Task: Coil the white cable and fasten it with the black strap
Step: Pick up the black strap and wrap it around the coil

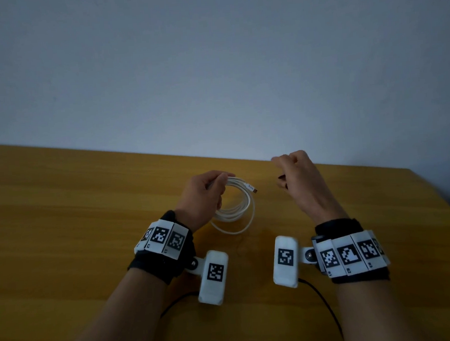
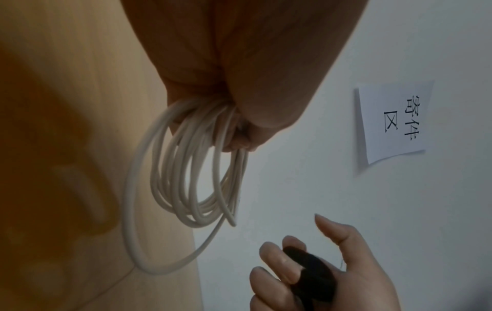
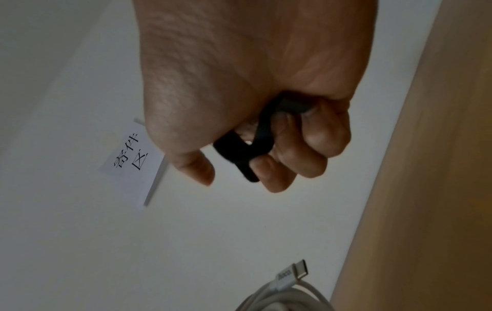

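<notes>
**Coil in the left hand, strap in the right, a gap between them**

The left hand [image 1: 203, 195] holds the white cable [image 1: 237, 209] as a bundle of loops, its grip closed round the top of the bundle, fingers and thumb curled over the gathered strands. The loops hang below the fingers toward the wooden tabletop [image 1: 75, 220]; one larger loop sags lower than the rest, and whether it touches the wood cannot be told. The cable's connector end [image 1: 251, 187] sticks out to the right of the grip, pointing toward the other hand (the right wrist view shows it as a flat metal plug on a white housing [image 3: 294, 273]).

The right hand [image 1: 300, 181] is raised beside the coil, apart from it. Its grip is closed on the black strap [image 3: 241, 151]: the fingers are curled over the strap, which is bent into a loose loop inside the hand, one end poking out between thumb and forefinger. From the left wrist view the strap [image 2: 311, 271] shows as a dark band lying across the curled fingers [image 2: 277, 263], below and to the right of the hanging loops, not touching them.

Both wrists carry black bands with white marker tags [image 1: 167, 238]. On the pale wall [image 1: 211, 64] behind hangs a paper note with printed characters [image 2: 394, 120].
</notes>
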`<state>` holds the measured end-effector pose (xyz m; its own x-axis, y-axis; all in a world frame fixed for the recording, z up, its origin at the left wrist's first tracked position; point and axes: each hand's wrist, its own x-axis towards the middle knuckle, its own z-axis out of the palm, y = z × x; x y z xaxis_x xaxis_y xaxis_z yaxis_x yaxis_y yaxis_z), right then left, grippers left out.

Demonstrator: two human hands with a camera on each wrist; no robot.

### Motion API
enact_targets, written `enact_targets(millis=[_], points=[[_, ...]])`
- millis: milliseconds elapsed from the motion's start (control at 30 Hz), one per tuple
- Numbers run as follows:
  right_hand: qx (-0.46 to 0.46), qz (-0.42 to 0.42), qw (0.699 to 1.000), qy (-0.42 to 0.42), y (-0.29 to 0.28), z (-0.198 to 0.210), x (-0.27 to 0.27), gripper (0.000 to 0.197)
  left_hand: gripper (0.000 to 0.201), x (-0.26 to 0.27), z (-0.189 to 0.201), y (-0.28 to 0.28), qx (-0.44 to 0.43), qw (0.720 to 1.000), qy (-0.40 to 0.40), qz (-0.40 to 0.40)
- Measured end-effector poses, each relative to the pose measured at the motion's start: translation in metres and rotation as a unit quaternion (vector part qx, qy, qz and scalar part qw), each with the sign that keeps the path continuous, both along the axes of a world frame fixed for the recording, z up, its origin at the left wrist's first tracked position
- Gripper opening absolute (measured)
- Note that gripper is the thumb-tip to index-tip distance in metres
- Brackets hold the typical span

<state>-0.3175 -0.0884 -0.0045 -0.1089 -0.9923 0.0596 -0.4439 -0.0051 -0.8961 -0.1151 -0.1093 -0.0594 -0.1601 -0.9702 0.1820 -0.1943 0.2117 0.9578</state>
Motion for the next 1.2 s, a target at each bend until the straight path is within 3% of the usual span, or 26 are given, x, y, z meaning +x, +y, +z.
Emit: enact_targets(millis=[133, 300, 500, 767, 1200], points=[[-0.051, -0.032, 0.998, -0.025, 0.001, 0.002, 0.000, 0.058, 0.026, 0.000, 0.001, 0.000, 0.002, 1.000, 0.003, 0.006], [-0.081, -0.040, 0.996, -0.025, 0.002, 0.003, -0.001, 0.068, 0.026, 0.000, 0.001, 0.000, -0.001, 1.000, -0.003, 0.005], [-0.079, -0.023, 0.997, 0.012, -0.004, -0.003, -0.003, 0.040, 0.026, 0.000, 0.001, 0.000, 0.001, 1.000, 0.003, 0.004], [-0.066, 0.064, 0.994, -0.051, -0.002, -0.005, -0.007, 0.017, 0.027, 0.000, 0.001, 0.000, -0.003, 1.000, 0.007, 0.003], [-0.035, 0.121, 0.984, -0.123, -0.005, -0.007, -0.010, 0.039, 0.027, 0.000, -0.001, -0.002, -0.002, 1.000, 0.010, -0.002]])
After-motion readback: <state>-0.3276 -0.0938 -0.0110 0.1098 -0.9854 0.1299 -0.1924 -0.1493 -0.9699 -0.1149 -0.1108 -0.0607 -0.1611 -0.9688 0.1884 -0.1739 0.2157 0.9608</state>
